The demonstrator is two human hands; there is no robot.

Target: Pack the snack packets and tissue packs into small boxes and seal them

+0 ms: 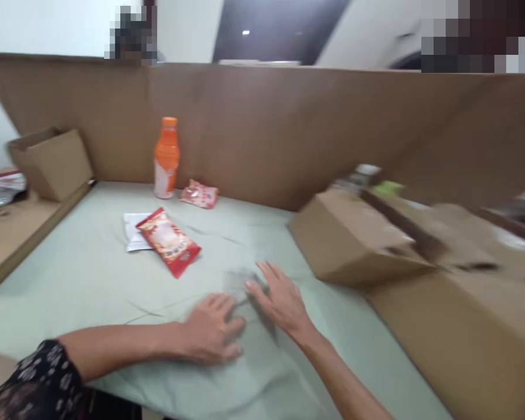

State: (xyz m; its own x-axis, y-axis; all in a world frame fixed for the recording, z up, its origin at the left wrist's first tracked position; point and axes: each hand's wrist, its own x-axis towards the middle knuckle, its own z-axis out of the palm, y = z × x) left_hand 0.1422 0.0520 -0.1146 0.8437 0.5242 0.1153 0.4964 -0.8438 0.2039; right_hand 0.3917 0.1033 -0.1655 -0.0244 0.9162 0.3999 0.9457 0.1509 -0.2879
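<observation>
Head view: I see one left hand (214, 331) and one right hand (282, 297), both with fingers spread, over the green table (87, 256). One red packet (168, 242) lies ahead of the left hand and a bit left, partly covering one white packet (133, 233). Farther from that hand, one orange bottle (167, 158) stands beside one pink packet (199, 195).

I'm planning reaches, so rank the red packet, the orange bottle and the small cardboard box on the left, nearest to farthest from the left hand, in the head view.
From the left hand:
1. Red packet: ahead, slightly left.
2. Orange bottle: upright, farther back.
3. Small cardboard box: back left, farthest.
</observation>
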